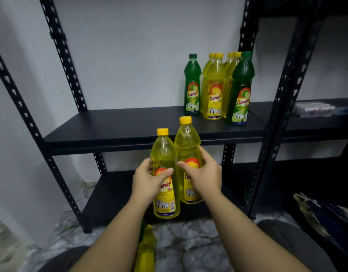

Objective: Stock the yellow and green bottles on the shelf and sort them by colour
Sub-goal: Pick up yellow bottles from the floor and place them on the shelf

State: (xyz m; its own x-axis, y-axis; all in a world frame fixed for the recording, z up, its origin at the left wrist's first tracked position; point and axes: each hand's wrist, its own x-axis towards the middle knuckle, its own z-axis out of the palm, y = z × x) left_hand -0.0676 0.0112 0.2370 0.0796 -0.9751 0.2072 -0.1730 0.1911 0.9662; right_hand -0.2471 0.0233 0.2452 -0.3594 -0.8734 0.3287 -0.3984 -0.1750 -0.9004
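Left hand [147,180] and right hand [203,173] each grip 1 full yellow bottle [164,173] mid-label, fingers wrapped, just below the shelf [130,124]. Likely heavy, smooth plastic, slightly squeezable; waist grip suits. Mixed green bottle [192,85] row stands at shelf's right.

Two bare forearms reach in from the lower edge, sleeveless to the frame's limit; the left hand [149,178] and right hand [203,173] carry no rings, watches or gloves.

Dim, soft light; edges bowed, perhaps blurred.
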